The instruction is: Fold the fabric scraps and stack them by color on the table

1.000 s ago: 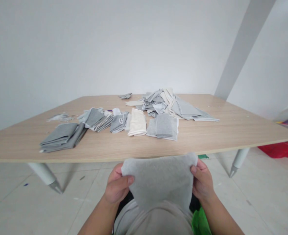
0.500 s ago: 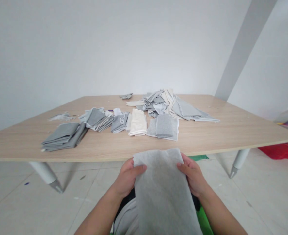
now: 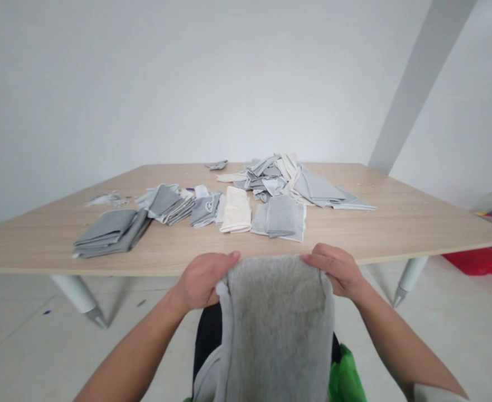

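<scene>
A grey fabric piece (image 3: 277, 324) hangs from both my hands in front of the table's near edge, its top edge stretched between them and its lower part over my lap. My left hand (image 3: 204, 279) pinches the upper left corner, thumb on top. At the upper right corner my right hand (image 3: 333, 269) grips the same cloth, its fingers folded over the edge. The side edges of the cloth curl inward. Just beyond it on the table lie a folded grey cloth (image 3: 281, 216) and a folded cream cloth (image 3: 236, 210).
Farther back on the wooden table (image 3: 413, 223) is a loose heap of grey and cream cloths (image 3: 266, 174). To the left are a folded dark grey stack (image 3: 107, 231), more folded pieces (image 3: 168, 202) and white scraps (image 3: 106, 199). A red container (image 3: 480, 259) stands on the floor at right.
Both hands have risen toward the table edge with the cloth. Its held edge first narrowed as the hands came together; now the hands are slightly wider apart and the cloth's sides curl in.
</scene>
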The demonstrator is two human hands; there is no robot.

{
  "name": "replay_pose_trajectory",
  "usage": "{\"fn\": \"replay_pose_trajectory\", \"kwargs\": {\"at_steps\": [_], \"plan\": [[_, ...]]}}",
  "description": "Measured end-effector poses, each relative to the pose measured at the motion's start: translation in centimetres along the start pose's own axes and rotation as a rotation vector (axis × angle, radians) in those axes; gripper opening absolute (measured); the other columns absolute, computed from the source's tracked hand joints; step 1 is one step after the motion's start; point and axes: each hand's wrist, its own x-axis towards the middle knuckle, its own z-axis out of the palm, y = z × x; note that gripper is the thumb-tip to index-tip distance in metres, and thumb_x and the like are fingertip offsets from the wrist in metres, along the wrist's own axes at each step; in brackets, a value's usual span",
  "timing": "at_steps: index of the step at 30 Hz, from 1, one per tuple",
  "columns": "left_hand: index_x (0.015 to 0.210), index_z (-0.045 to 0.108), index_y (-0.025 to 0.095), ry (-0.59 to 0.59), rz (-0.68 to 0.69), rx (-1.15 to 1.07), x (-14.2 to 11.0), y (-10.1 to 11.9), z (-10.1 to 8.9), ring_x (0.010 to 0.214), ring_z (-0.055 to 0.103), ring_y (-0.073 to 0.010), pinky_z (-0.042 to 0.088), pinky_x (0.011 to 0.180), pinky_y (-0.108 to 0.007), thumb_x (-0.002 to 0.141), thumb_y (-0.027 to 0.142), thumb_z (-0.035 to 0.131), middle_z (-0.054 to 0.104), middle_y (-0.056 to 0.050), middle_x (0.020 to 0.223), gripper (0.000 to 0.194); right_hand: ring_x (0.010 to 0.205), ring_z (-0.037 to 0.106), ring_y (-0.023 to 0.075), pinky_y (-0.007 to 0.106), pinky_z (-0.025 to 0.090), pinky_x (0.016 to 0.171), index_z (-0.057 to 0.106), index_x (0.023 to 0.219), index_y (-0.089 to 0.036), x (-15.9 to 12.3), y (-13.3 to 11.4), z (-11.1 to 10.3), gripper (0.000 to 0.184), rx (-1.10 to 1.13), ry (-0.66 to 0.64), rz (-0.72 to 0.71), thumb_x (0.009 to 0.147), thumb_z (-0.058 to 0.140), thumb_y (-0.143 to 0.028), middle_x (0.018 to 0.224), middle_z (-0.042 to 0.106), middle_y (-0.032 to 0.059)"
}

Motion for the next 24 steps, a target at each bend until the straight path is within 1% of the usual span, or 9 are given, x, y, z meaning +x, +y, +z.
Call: {"fn": "replay_pose_trajectory", "kwargs": {"at_steps": [1,2,4,7,10,13,16,20,24], "plan": [[0.088,0.072,0.021,-0.009,0.04,0.053,0.0,0.1,0.2,0.074,0.063,-0.0225,0.049,0.076,-0.031,0.051,0.023,0.085,0.069,-0.007,0.075,0.04,0.068,0.059,0.019,0.032,0.046,0.066,0.075,0.1,-0.027,0.1,-0.1,0.3,0.027,-0.012,0.016,-0.024,0.073,0.068,-0.026,0.075,0.069,0.0045],[0.09,0.071,0.021,-0.007,0.07,0.091,-0.1,0.2,0.6,0.07,0.063,-0.0209,0.048,0.073,-0.029,0.051,0.022,0.083,0.069,-0.005,0.071,0.041,0.07,0.06,0.0197,0.033,0.047,0.067,0.075,0.1,-0.027,0.1,-0.1,0.6,0.027,-0.009,0.039,-0.027,0.075,0.066,-0.026,0.077,0.07,0.0049],[0.09,0.069,0.02,-0.003,0.058,0.085,-0.2,0.4,1.3,0.061,0.059,-0.0169,0.045,0.063,-0.026,0.058,0.023,0.078,0.066,-0.002,0.067,0.033,0.075,0.063,0.0212,0.035,0.048,0.071,0.076,0.096,-0.026,0.1,0.1,1.3,0.023,0.014,0.118,0.026,0.076,0.064,-0.028,0.082,0.072,0.0052],[0.076,0.063,0.018,-0.01,-0.114,-0.066,-0.1,0.5,2.2,0.051,0.049,-0.012,0.037,0.05,-0.022,0.065,0.028,0.073,0.058,0.001,0.058,0.018,0.077,0.065,0.0202,0.034,0.05,0.072,0.076,0.086,-0.025,0.1,1.0,2.6,0.017,0.119,0.277,0.247,0.076,0.062,-0.028,0.085,0.074,0.0035],[0.07,0.055,0.018,0.09,-0.273,-0.271,0.1,0.1,2.6,0.046,0.042,-0.0088,0.031,0.046,-0.02,0.068,0.031,0.072,0.051,0.005,0.053,0.021,0.065,0.063,0.0161,0.027,0.048,0.062,0.074,0.084,-0.021,0.1,1.8,3.8,0.016,0.358,0.384,0.507,0.073,0.065,-0.028,0.076,0.073,0.0015],[0.071,0.053,0.018,0.185,-0.348,-0.407,-0.2,-0.4,2.9,0.049,0.045,-0.0092,0.034,0.05,-0.02,0.07,0.03,0.069,0.052,0.005,0.055,0.02,0.056,0.06,0.0136,0.023,0.046,0.056,0.071,0.082,-0.018,-0.3,2.0,4.5,0.018,0.565,0.446,0.642,0.068,0.071,-0.03,0.066,0.07,-0.0009],[0.074,0.05,0.019,0.212,-0.373,-0.429,-1.0,-0.9,3.5,0.052,0.047,-0.0097,0.035,0.052,-0.02,0.07,0.028,0.069,0.053,0.005,0.058,0.021,0.054,0.059,0.0158,0.025,0.045,0.053,0.07,0.078,-0.019,-1.0,1.6,5.0,0.018,0.634,0.448,0.715,0.072,0.069,-0.035,0.062,0.07,-0.0005],[0.064,0.038,0.019,0.178,-0.438,-0.299,-2.5,-2.1,4.3,0.048,0.036,-0.0073,0.028,0.048,-0.019,0.067,0.021,0.066,0.043,0.008,0.052,0.028,0.066,0.063,0.0212,0.03,0.048,0.062,0.071,0.076,-0.02,-2.4,1.6,5.7,0.02,0.582,0.391,0.727,0.08,0.056,-0.033,0.073,0.073,0.0036],[0.057,0.036,0.02,0.228,-0.482,-0.092,-3.5,-3.2,4.4,0.045,0.028,-0.007,0.022,0.044,-0.018,0.069,0.024,0.06,0.034,0.009,0.046,0.027,0.077,0.061,0.0219,0.03,0.046,0.073,0.069,0.065,-0.019,-4.2,3.0,6.5,0.024,0.275,0.465,0.718,0.079,0.049,-0.025,0.077,0.073,0.0035]]}}
